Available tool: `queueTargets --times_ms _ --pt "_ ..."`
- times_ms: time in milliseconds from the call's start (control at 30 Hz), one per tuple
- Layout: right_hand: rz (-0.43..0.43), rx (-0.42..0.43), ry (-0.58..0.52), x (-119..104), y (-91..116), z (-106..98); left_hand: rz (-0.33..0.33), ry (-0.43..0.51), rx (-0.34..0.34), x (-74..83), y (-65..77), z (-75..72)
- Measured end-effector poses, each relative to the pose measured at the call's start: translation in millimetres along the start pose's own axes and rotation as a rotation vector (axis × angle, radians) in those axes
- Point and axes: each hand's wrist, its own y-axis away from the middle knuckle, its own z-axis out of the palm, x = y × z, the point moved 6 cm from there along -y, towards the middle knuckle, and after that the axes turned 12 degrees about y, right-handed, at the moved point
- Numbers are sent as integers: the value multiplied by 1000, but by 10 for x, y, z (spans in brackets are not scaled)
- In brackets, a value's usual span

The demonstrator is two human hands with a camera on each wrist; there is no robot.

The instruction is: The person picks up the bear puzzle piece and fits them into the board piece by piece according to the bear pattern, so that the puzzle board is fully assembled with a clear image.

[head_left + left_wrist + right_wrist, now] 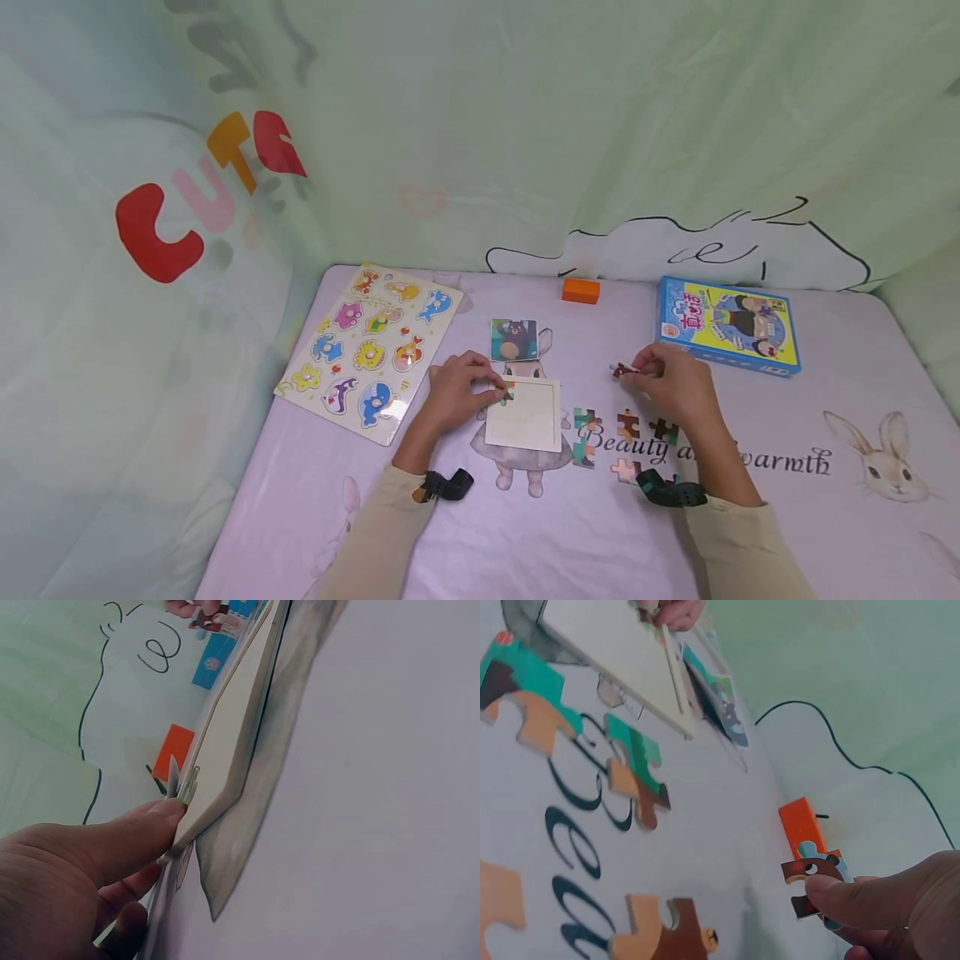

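My right hand [671, 383] pinches a brown puzzle piece [817, 874] printed with a bear's eye and ear, held above the table. My left hand [457, 392] is at the upper left corner of a pale wooden puzzle tray [528, 421]. Its thumb and forefinger pinch a small green and brown corner piece [508, 392] there; the far fingers are partly hidden. Several loose pieces lie right of the tray, among them a green one [587, 418], a brown one [627, 423] and a peach one [626, 470]. Behind the tray lies a bear picture card [513, 340].
A peg board with sea animals [371, 354] lies at the left. At the back are an orange block [581, 291] and, farther right, a blue and yellow box [731, 325]. A printed cloth covers the table [517, 542]; a fabric wall [525, 142] rises behind it.
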Motion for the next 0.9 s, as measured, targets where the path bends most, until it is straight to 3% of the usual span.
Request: queueTargets --times_ms 333,900 --pt "-20 14 -58 -244 74 -76 4 4 0 -13 -5 -3" --pt "-111 -19 -115 -560 70 179 15 -8 4 5 -6 -8"
